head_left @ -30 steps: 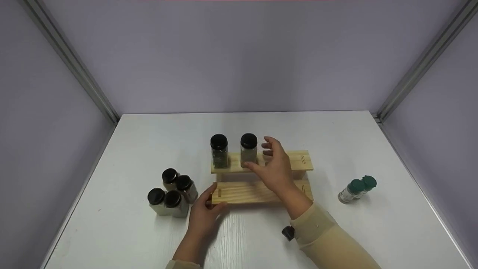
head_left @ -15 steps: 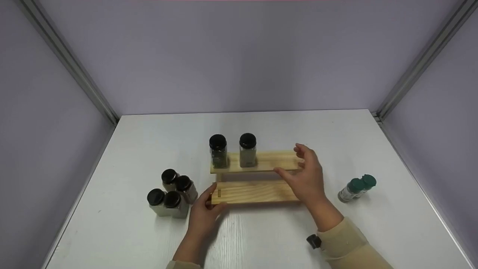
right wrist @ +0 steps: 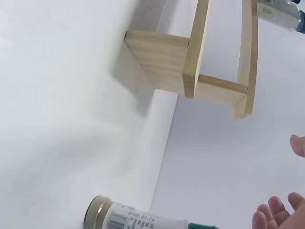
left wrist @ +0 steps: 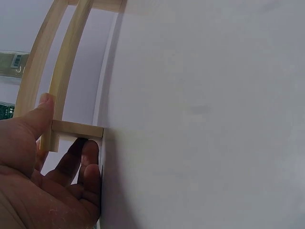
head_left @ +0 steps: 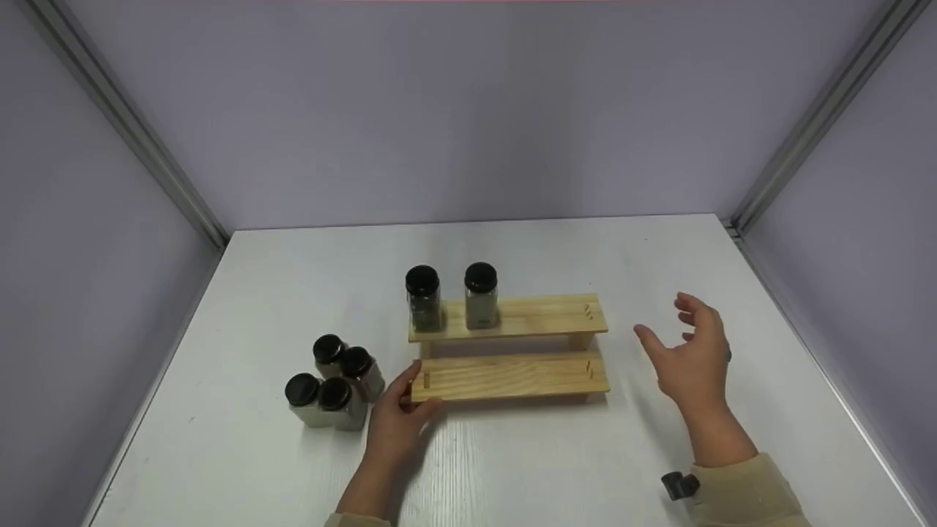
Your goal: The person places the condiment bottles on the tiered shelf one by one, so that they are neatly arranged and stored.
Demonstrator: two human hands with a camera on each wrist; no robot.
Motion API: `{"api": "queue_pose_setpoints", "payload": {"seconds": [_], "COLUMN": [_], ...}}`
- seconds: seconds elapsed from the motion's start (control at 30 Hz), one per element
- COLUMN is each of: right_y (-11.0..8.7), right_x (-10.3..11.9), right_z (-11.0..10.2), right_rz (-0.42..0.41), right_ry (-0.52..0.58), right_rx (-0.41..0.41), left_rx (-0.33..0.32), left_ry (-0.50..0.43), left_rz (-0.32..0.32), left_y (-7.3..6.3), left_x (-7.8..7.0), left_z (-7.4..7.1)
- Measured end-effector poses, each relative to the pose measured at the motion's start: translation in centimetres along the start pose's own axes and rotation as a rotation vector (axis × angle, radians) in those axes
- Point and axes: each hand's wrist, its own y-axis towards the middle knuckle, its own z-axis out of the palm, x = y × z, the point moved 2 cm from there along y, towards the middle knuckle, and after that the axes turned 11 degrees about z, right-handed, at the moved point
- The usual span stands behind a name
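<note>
Fingers of your left hand (head_left: pixel 395 421) curl round the near left end of the wooden rack (head_left: pixel 512 377), with the thumb on the front edge of the low board and the other fingers tucked in by the leg. That grip likely keeps the rack from sliding. It stands on the white table (head_left: pixel 527 468), with two boards running off to the right of those fingers, the high one behind the low one, perhaps so things at the back can be seen too.

Past your left fingertips, a greenish jar (head_left: pixel 425 300) and a paler jar (head_left: pixel 481 300) stand upright on the high board, a gap between them, maybe so they don't bump. Just left of those fingers, four black-capped jars (head_left: pixel 362 377) stand bunched up, easy to reach.

Your right hand (head_left: pixel 692 362) is well to the right of the rack and holds nothing. Its thumb is spread away from the softly bent fingers, leaving room between. Your right wrist view shows a green-capped bottle (right wrist: pixel 136 218) near those fingers but apart from them; from above, your hand hides it.
</note>
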Motion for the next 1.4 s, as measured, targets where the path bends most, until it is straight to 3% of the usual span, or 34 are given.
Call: {"api": "queue_pose_setpoints", "payload": {"seconds": [0.3,0.57,1.2,1.4], "right_y": [-0.7,-1.9,-3.2,-3.6], "right_x": [-2.9,-4.4,-5.6,-6.2], "right_z": [-1.6,-2.1,-2.1,-1.8], "right_rz": [0.109,0.080,0.153,0.186], "right_ry": [-0.004,-0.065,-0.184,-0.150], "right_rx": [-0.014,-0.050,0.042,0.053], "left_rx": [-0.005,-0.009,0.006,0.007], "left_ry": [0.008,0.025,-0.013,-0.023], "left_rz": [0.010,-0.009,-0.003,0.004], "left_y": [0.1,0.1,0.0,0.0], "left_x": [0.0,0.0,0.0,0.0], "left_z": [0.0,0.1,-0.1,-0.1]}}
